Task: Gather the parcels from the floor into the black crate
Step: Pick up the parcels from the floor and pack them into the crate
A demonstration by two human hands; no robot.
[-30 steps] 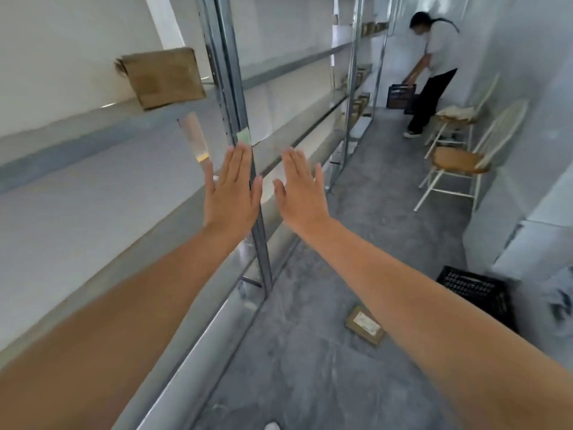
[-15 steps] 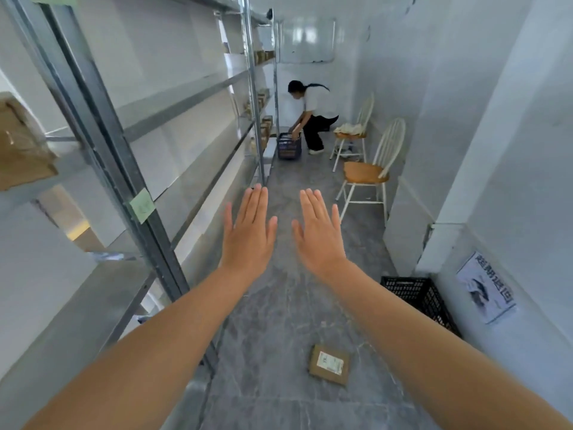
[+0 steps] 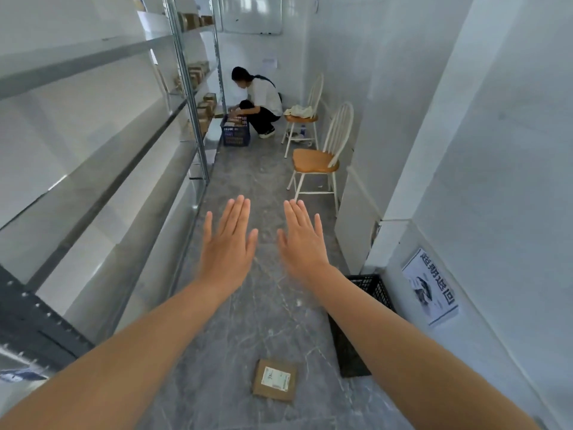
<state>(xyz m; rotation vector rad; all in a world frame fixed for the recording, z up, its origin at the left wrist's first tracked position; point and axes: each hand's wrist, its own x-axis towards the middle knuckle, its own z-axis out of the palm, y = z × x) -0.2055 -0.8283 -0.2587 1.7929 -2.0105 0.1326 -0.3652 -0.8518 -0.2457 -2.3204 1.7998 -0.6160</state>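
Floor (image 3: 273,305) looks like polished grey stone or tile with pale veining, slightly glossy. The parcel (image 3: 274,380) lying on it is matt brown cardboard with a white paper label. Black crate (image 3: 369,285) by the floor's right edge is perforated plastic, I think (arm hides most of it). Shelving (image 3: 186,85) uprights are shiny bare metal. The nearer chair (image 3: 319,159) has a smooth wooden seat and white-painted spindles.
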